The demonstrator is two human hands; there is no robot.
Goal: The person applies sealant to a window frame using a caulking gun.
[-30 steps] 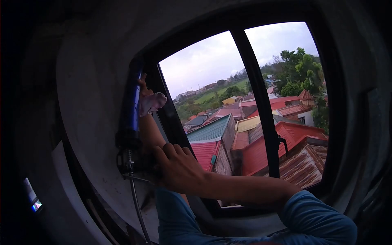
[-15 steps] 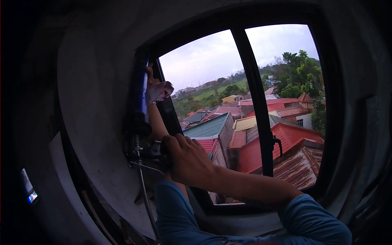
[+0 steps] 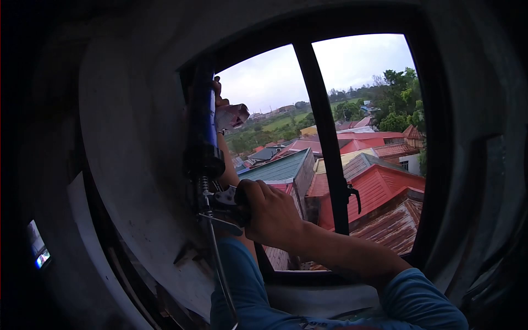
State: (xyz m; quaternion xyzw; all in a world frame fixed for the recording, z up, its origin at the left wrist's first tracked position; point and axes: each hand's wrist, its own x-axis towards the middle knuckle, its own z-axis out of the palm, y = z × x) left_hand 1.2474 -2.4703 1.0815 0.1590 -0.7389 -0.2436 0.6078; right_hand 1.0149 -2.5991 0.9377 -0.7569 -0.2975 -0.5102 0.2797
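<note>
A caulking gun [image 3: 204, 157] with a blue tube stands nearly upright along the left side of the dark window frame [image 3: 303, 60]. My right hand [image 3: 272, 212] is wrapped round its handle and trigger, below the tube. Higher up, my left hand [image 3: 220, 102] reaches behind the tube, its fingers curled against the upper part. A crumpled pinkish-white piece of cloth or paper [image 3: 232, 116] sticks out from my left hand. The tube's tip is lost in the dark at the frame's upper left corner.
A pale curved wall [image 3: 126, 165] borders the window on the left. The centre bar [image 3: 324, 132] carries a black latch handle [image 3: 355, 199]. Beyond the glass are red and green roofs [image 3: 379, 192] and trees. A small bright screen-like object [image 3: 38, 245] shows at far left.
The caulking gun and both hands have shifted right in view, while the window has moved slightly left. The trigger lever near my right hand sits at a different angle. Both grips are kept.
</note>
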